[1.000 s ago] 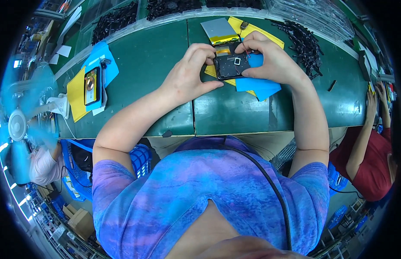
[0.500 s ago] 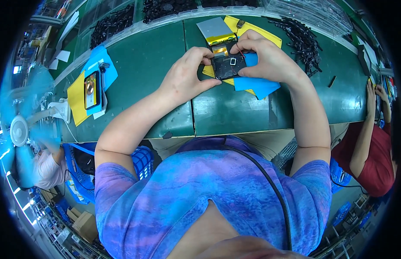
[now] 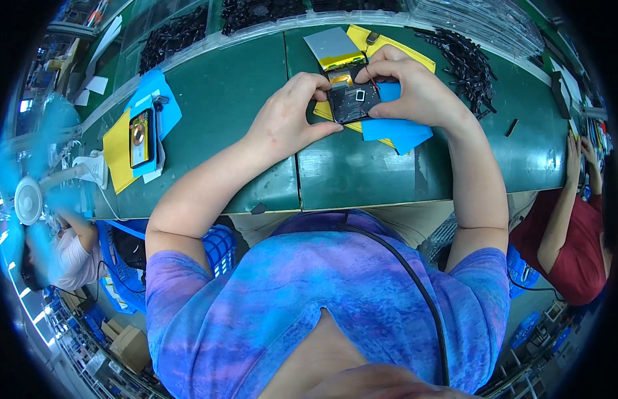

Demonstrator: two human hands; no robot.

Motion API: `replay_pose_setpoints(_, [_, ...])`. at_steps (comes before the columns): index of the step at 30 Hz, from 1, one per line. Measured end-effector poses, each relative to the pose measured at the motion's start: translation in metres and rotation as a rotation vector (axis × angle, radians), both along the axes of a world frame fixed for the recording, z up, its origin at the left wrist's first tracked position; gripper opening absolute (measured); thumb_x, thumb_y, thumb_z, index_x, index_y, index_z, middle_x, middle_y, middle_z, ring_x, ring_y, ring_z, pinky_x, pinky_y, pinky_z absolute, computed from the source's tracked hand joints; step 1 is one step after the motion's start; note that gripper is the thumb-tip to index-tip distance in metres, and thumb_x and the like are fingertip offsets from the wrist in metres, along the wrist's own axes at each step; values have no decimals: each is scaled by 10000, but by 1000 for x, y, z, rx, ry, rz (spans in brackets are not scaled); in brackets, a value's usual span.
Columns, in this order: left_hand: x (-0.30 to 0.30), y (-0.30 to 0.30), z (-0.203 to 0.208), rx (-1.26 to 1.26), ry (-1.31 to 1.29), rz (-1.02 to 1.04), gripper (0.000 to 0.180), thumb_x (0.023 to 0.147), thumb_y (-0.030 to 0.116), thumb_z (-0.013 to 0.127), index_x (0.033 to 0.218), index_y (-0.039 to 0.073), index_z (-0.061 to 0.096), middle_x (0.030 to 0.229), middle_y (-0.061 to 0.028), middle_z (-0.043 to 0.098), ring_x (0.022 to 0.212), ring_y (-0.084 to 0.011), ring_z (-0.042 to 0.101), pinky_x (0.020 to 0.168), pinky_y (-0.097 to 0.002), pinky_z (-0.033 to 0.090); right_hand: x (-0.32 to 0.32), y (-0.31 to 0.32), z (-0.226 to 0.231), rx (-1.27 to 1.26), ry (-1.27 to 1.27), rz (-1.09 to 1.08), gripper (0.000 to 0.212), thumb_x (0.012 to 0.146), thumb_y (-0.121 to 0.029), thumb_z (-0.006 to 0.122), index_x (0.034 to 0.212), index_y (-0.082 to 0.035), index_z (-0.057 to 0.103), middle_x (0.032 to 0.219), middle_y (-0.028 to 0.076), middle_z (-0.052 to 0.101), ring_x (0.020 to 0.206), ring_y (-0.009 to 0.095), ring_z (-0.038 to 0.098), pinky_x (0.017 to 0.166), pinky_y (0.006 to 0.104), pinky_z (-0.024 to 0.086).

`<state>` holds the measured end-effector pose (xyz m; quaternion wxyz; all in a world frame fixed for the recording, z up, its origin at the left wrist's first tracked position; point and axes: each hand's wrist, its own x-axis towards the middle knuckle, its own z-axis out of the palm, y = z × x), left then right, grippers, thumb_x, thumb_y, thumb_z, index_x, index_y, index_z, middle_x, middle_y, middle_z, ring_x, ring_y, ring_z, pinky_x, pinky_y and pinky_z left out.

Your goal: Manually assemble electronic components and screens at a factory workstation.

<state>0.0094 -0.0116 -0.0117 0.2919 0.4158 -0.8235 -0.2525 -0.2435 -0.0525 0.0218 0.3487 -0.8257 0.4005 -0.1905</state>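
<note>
Both my hands are at an opened black handheld device [image 3: 352,106] with its circuit board bared, on the far side of the green table. My left hand [image 3: 289,110] grips its left edge, fingers at the upper corner and thumb along the lower corner. My right hand [image 3: 409,90] closes on the right side, index finger and thumb bent against it near a thin red wire. Whether those fingertips pinch the wire I cannot tell. A silver battery [image 3: 332,43] with yellow tape lies beyond the device's top edge. Blue sheet [image 3: 405,136] and yellow sheet [image 3: 415,53] lie partly beneath.
A second opened device [image 3: 141,138] rests on blue and yellow sheets at left, near a spinning fan [image 3: 29,199]. Small black parts [image 3: 465,66] are heaped at the far right. Clear trays [image 3: 249,16] line the back. Another person's hands [image 3: 578,149] work at the right edge.
My hands and the device have hardly moved. The person at the far left has shifted an arm behind the turning fan.
</note>
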Motion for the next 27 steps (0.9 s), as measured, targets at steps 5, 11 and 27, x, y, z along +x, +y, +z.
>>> replay_pose_setpoints(5, [0,0,0,9,1,2,653,648,165,916,1179,37,559,1101,-103,625,997,-221,678,884,-343,553,0,-1,-2,-2,-7,4,492,604,-1,844,1074,-38,705,1105,74,570,1070,225,615,1006,336,500])
replay_pose_setpoints(11, [-1,0,1,9,-14,6,635,644,146,911,1168,36,569,1106,-112,619,970,-227,674,872,-343,552,4,1,-2,14,33,-13,495,605,-2,846,1079,-44,709,1090,67,557,1063,220,603,997,327,499])
replay_pose_setpoints(27, [-5,5,0,-269,-157,-127,399,769,194,804,1147,97,719,1201,-87,664,981,-281,612,835,-384,552,-5,2,-8,-37,5,20,513,647,-113,886,1131,-70,723,1165,97,580,1096,256,614,967,347,514])
